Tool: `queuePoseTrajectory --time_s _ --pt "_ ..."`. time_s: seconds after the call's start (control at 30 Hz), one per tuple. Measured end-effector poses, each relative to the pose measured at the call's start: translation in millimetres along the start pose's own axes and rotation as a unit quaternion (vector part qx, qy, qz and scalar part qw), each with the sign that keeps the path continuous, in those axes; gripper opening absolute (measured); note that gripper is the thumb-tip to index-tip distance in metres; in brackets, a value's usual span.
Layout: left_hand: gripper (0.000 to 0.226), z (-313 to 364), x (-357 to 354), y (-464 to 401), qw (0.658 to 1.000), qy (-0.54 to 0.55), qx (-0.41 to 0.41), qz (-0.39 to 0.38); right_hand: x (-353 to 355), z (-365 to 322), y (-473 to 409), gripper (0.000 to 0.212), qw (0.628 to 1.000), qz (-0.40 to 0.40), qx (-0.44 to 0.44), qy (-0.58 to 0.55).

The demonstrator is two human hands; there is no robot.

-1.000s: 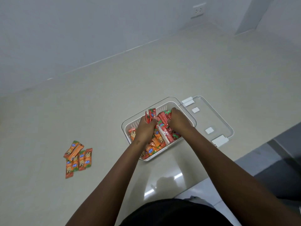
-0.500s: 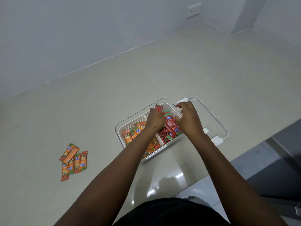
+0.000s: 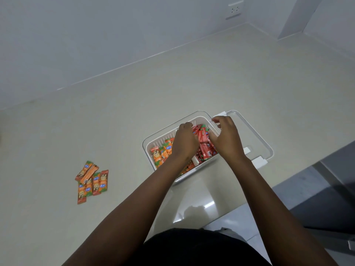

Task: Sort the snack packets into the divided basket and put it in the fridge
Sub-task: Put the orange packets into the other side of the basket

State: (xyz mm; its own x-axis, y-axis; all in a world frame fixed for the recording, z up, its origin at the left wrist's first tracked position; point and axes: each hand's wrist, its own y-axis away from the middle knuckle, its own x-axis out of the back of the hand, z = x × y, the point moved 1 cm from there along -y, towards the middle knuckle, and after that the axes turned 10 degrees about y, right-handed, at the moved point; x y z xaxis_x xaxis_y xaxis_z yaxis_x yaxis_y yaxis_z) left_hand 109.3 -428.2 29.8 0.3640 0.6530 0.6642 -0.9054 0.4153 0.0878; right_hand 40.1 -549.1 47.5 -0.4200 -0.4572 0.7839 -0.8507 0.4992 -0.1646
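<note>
The left hand point(image 3: 185, 140) reached into the white divided plastic basket point(image 3: 151, 143), fingers curled among the red snack packets point(image 3: 204, 136); its grip could not be told. The right hand point(image 3: 224, 138) hovered loosely curled above them. Orange packets point(image 3: 161, 153) filled the left compartment. More orange packets point(image 3: 91, 179) lay loose, well apart, on the beige counter point(image 3: 211, 73).

White basket point(image 3: 153, 140), orange packets point(image 3: 92, 180)

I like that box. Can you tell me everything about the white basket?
The white basket looks like plastic, with rounded corners and slotted walls. It sits upright on the beige counter. A divider splits it: orange packets left, red packets right. Both hands reach inside. A clear lid lies beside it.
</note>
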Motion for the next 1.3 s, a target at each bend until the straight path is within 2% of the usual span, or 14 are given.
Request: queuePoseTrajectory --time_s 0.1,0.3,0.5,0.67,0.83,0.97,1.03,1.17,1.3 --pt "0.033 -19 28 26 0.996 0.038 -0.05 0.069 -9 -21 6 0.039 1.0 -0.008 0.012 -0.003" --pt "0.02 -92 100 85 0.986 0.05 -0.063 0.149 -54 -91 34 0.037 0.993 -0.053 0.096 -0.044" --pt "0.019 -192 167 148 0.976 0.044 0.045 0.21 -129 -166 89 0.033 0.966 -0.167 0.183 -0.076" --pt "0.023 -271 204 188 0.956 0.056 0.168 0.232 -195 -201 126 0.03 0.936 -0.278 0.211 -0.033" --pt "0.018 -327 218 201 0.95 0.079 0.203 0.223 -251 -220 139 0.028 0.926 -0.333 0.173 0.025" --pt "0.019 -355 222 192 0.947 0.103 0.225 0.203 -290 -234 140 0.02 0.935 -0.334 0.111 0.044" --pt "0.02 -365 223 183 0.942 0.12 0.243 0.199 -308 -240 136 0.023 0.941 -0.328 0.062 0.059" --pt "0.029 -371 226 160 0.937 0.12 0.267 0.192 -335 -253 125 0.034 0.942 -0.32 -0.005 0.104" --pt "0.044 -374 228 145 0.936 0.118 0.284 0.17 -348 -260 116 0.029 0.933 -0.343 -0.019 0.109"
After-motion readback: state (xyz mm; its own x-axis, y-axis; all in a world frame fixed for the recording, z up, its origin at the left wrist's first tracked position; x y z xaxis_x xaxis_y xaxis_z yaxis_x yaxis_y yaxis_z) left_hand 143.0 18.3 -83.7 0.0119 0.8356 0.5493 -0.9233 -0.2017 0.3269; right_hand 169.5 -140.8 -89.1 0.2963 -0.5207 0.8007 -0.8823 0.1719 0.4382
